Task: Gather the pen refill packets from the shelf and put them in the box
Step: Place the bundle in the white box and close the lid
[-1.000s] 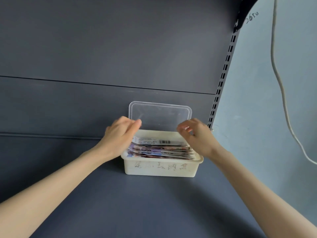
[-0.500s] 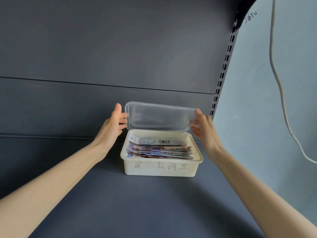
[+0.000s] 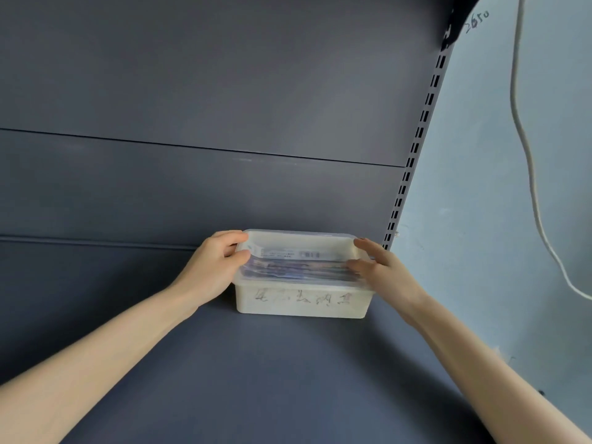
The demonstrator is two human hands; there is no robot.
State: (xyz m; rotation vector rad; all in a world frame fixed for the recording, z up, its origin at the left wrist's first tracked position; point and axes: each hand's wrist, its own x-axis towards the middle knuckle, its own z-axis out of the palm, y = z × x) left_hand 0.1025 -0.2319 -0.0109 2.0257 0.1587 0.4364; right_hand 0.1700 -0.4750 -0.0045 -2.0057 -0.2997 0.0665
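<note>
at the middle of the frame, on the grey shelf (image 3: 256, 379), the white box (image 3: 301, 304) held the pen refill packets (image 3: 288, 271) under a clear lid (image 3: 320, 239). the left hand (image 3: 211, 267) gripped the lid's left end; the right hand (image 3: 384, 270) pressed straight fingers against its right end.

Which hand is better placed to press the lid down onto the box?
Probably left. The left hand grips the lid at its left end, thumb on top, fingers curled over the far corner, so it can squeeze it onto the box. The right hand only touches the right end with straight fingers.
</note>
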